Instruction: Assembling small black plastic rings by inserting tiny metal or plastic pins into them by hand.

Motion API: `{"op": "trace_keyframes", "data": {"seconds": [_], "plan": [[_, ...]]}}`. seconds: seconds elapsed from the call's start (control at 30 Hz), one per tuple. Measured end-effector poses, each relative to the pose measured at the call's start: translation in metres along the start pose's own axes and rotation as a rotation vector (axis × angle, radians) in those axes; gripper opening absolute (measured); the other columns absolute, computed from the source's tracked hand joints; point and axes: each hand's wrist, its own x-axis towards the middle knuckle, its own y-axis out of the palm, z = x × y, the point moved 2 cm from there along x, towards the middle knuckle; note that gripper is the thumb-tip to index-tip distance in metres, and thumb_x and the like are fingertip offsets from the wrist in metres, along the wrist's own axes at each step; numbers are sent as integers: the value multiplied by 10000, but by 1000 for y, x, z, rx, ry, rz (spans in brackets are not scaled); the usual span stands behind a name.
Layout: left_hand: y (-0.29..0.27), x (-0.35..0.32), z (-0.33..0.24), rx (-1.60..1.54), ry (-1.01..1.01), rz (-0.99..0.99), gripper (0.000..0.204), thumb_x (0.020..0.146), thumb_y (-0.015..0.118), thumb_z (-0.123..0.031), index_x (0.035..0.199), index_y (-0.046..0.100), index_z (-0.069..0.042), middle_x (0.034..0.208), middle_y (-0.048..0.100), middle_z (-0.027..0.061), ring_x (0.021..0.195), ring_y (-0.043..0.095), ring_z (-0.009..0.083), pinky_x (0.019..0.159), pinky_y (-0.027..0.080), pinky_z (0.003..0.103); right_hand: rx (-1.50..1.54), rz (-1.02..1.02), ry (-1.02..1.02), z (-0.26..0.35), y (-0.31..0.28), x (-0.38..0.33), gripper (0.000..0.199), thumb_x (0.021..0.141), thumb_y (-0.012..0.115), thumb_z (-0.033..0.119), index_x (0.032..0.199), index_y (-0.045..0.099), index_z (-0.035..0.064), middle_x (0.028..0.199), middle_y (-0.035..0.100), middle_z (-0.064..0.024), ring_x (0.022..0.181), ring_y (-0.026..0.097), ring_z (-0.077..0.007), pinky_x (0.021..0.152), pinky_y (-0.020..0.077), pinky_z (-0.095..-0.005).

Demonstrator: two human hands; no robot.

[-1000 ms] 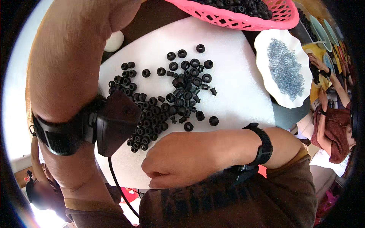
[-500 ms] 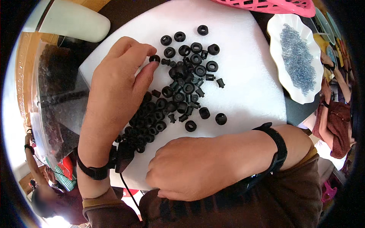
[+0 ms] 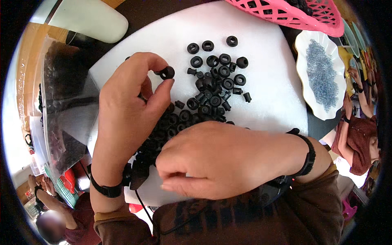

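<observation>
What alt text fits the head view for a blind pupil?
The left hand pinches a black ring over a white sheet scattered with black parts; the right hand is curled nearer the wearer. At upper right sit a pink basket and white dish of bluish pieces.

Wood-toned tabletop [image 3: 36,36], bright light [image 3: 15,134] leftward

Pale green container [image 3: 90,19] upper left, mint perforated basket [image 3: 64,194] lower left, red item [image 3: 68,181] beside; maroon-clad person [image 3: 82,220] far left, another [image 3: 357,147] far right
</observation>
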Motion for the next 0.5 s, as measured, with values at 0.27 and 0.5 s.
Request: {"op": "trace_keyframes", "data": {"seconds": [0.27,0.5], "plan": [[-34,-46,-11,-257,-24,-171,296,683,581,124,941,542,-16,953,583,53,754,501,64,629,402,177,661,-391,153,6,-32,-6,134,861,621,114,941,597,8,793,586,18,724,520,-35,650,420,-180],[-37,-53,-14,-207,146,-207,327,626,644,95,922,592,-34,939,581,82,637,490,83,542,402,198,674,-366,132,9,-23,-1,221,876,621,177,990,608,-12,847,611,15,763,539,-35,669,440,-173]]}}
